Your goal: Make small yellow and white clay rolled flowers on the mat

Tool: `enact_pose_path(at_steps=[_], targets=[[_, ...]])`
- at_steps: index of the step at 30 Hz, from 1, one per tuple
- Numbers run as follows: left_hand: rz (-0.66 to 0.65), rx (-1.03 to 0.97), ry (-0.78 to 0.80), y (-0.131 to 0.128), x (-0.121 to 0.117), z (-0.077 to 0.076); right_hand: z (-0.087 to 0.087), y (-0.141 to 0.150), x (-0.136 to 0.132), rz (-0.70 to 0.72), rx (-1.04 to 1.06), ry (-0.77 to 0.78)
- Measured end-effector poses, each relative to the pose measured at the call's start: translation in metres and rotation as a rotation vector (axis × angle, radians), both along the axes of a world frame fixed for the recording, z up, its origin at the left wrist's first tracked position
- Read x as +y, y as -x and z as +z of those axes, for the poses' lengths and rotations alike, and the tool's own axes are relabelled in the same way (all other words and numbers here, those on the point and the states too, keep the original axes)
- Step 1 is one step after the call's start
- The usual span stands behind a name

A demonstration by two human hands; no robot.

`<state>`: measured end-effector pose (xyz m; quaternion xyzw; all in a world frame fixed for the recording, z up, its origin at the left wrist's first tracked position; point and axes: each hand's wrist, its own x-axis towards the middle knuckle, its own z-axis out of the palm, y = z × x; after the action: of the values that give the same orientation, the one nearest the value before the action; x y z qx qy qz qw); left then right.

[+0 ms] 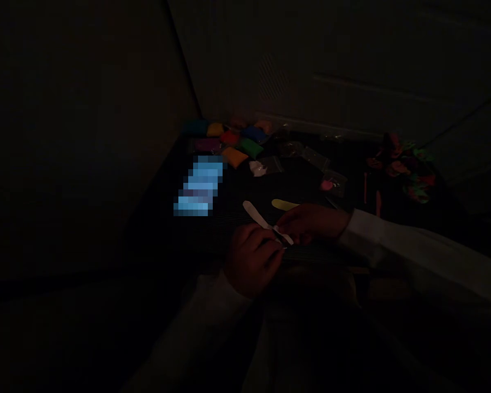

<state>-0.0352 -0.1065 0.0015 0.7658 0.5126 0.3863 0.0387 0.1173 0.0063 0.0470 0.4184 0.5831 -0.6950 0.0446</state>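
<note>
In dim light, a whitish flat strip with a rounded end (254,213) slants between my hands. My left hand (254,259) has its fingers curled at the strip's near part. From the right, my right hand (313,222) closes with its fingertips at the strip's lower end. A small pale bit sits between the fingertips; its kind is too dark to make out. Just behind my right hand lies a yellow flat strip with a rounded end (284,204), partly covered by that hand.
Several coloured packets (234,156) lie along the dark table's back left. A glowing blurred screen (199,186) lies left. A clear bag with a pink lump (333,183), thin pink sticks (365,188) and a red-green pile (417,174) are right. Walls stand behind and left.
</note>
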Motion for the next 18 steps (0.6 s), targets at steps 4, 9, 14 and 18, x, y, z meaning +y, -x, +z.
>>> enact_pose_path(at_steps=[4,9,14,18], targets=[[-0.082,-0.035,0.008,0.004,-0.001,0.000,0.005,0.001,0.003,0.081,-0.060,-0.105],[-0.125,-0.061,0.020,0.006,-0.003,-0.001,0.012,-0.002,0.005,0.177,-0.107,-0.270],[-0.125,0.008,0.006,0.007,-0.003,-0.004,0.011,-0.008,0.003,0.258,-0.111,-0.429],[-0.187,0.045,0.002,0.008,-0.003,-0.008,0.011,-0.008,-0.005,0.298,-0.196,-0.631]])
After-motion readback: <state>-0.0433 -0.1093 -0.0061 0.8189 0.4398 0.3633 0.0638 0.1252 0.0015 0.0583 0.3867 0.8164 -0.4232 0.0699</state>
